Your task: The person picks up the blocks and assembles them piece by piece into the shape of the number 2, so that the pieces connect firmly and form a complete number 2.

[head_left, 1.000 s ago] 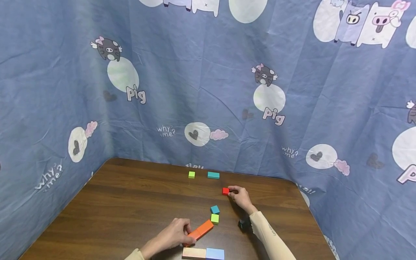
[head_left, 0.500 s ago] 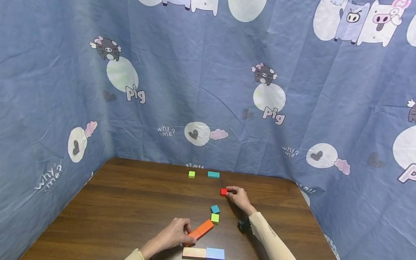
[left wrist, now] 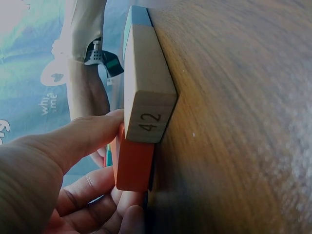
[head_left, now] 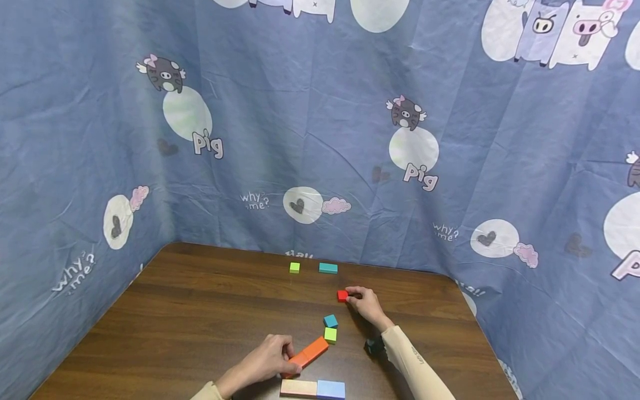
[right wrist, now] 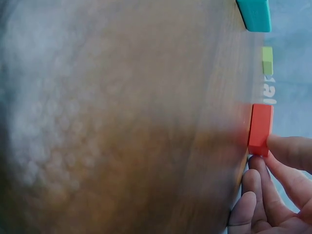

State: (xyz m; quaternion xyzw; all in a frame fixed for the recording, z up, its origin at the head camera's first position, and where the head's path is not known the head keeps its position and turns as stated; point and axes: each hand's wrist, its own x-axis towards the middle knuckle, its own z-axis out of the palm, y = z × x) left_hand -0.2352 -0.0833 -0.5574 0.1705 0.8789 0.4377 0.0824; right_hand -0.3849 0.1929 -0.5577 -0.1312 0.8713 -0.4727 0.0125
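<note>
Red block [head_left: 342,296] is at the fingertips of the right hand [head_left: 368,307], low over or on the tabletop; contact underneath I can't confirm. Grip there is narrow: thumb and fingers pinch the block's near end, the rest sticks out to the left of the fingertips.

Orange bar [head_left: 314,351] is in the left hand [head_left: 267,358]. Thumb and fingers hold its near end; the bar has a seam across it and runs from the grip diagonally away and to the right.

At the bar's far end from the left grip: lime cube [head_left: 330,335], touching or just beside, can't tell. Teal cube [head_left: 330,321], turned at an angle, right behind that, between the two grips.

On the near side of the left grip: wood block [head_left: 299,388], "42" on its end, with light blue block [head_left: 331,390] end to end on its right.

Beyond the right grip, to the left: teal bar [head_left: 328,268], then small lime block [head_left: 295,268] further left.

Dark device [head_left: 372,346] at the right cuff, behind the right grip. Brown table [head_left: 200,305] under everything, blue pig-print curtain [head_left: 310,139] behind.
</note>
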